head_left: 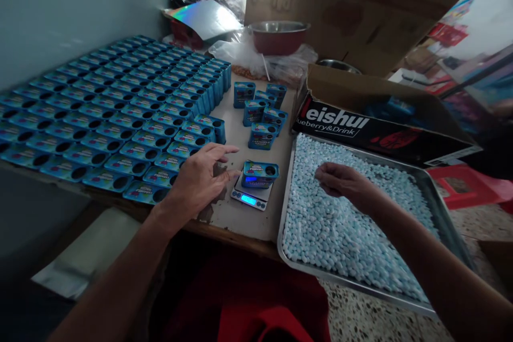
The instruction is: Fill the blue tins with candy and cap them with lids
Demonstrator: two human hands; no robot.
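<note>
A small blue tin (261, 172) with a dark round hole in its top stands on a pocket digital scale (249, 201), whose display glows blue. To the left of the scale, my left hand (201, 177) is open, fingers stretched toward the tin but apart from it. My right hand (345, 181) is closed over a metal tray (285, 214) full of small pale blue and white pellets (336, 235). Its fingers are pressed together, and anything inside them is hidden. Behind the scale, several more blue tins (262, 136) stand in a loose group.
Rows of matching blue tins (116, 117) fill the table's left side. A black cardboard box (360, 123) sits behind the tray, holding a blue item. Farther back are a red bowl (279, 40) on clear plastic and a large cardboard sheet (344, 5). A red stool (468, 184) stands at right.
</note>
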